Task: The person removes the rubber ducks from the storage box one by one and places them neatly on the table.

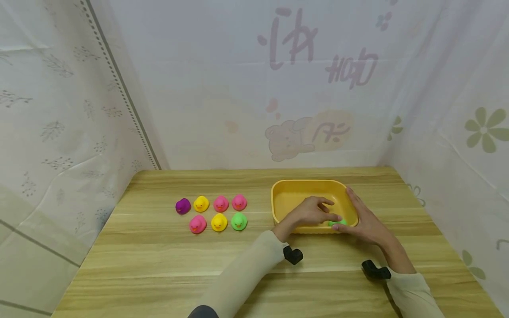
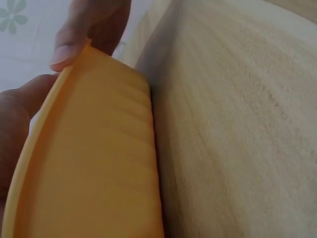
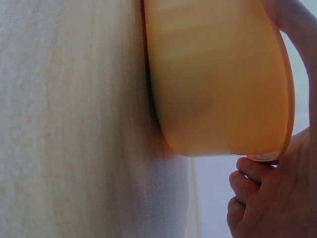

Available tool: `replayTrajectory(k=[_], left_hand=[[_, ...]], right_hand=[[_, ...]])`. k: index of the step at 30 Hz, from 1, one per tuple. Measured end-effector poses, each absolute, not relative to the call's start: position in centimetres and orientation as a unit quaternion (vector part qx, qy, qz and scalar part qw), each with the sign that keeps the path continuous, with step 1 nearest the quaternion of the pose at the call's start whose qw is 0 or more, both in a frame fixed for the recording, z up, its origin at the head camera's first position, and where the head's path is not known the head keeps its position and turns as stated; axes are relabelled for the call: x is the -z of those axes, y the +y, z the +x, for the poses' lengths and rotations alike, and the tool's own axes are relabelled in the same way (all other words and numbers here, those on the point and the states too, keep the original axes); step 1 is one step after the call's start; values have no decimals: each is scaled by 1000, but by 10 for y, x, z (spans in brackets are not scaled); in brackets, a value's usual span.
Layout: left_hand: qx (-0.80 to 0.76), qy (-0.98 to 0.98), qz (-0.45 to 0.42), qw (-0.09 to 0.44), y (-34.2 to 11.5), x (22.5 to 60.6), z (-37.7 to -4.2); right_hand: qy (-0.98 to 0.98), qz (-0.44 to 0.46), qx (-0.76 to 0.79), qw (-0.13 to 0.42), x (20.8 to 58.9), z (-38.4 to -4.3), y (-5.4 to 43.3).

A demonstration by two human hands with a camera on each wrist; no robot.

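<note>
My left hand [image 1: 314, 211] reaches over the near rim into a yellow plastic bin [image 1: 286, 194], its thumb and fingers spread apart. Just below its thumb tip, part of a green toy duck [image 1: 338, 223] shows at the bin's near right corner, the rest hidden. The right hand [image 1: 367, 223] grips the bin's right end, thumb at the near rim and fingers at the far corner. From the right wrist view, curled fingers [image 3: 245, 186] show at the bin's end. The left wrist view shows the bin's outer wall [image 2: 99, 148] and a thumb [image 2: 67, 52] over its rim.
Left of the bin, small toy ducks stand in two rows. The back row holds a purple duck [image 1: 183, 206], a yellow duck [image 1: 201, 204] and two pink ones; a pink duck [image 1: 197, 224], a yellow one and a green duck [image 1: 239, 221] form the front row. Patterned curtains surround the wooden table [image 1: 159, 274].
</note>
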State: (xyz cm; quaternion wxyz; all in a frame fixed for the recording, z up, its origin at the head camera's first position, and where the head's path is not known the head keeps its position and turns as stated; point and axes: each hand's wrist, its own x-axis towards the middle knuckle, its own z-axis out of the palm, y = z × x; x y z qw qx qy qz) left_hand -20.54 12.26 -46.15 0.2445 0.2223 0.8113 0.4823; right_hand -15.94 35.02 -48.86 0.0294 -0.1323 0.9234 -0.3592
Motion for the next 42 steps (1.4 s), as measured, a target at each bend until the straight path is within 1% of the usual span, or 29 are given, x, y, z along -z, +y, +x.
replayTrajectory(k=[14,28,37,42], left_hand=[[-457,823,205,268,136,465,-209],[-387,861,220,245,140,465,-208],[-412,849,219,247,139,465,-209],[-453,827,202,263,137,465,-209]], right_hand=[[926,-130,354,25,487,-159,349],[922,-136,360,23,488,-158,350],[923,-139,359,21,487,-158,349],[923,-140,357,20,488,-159,349]])
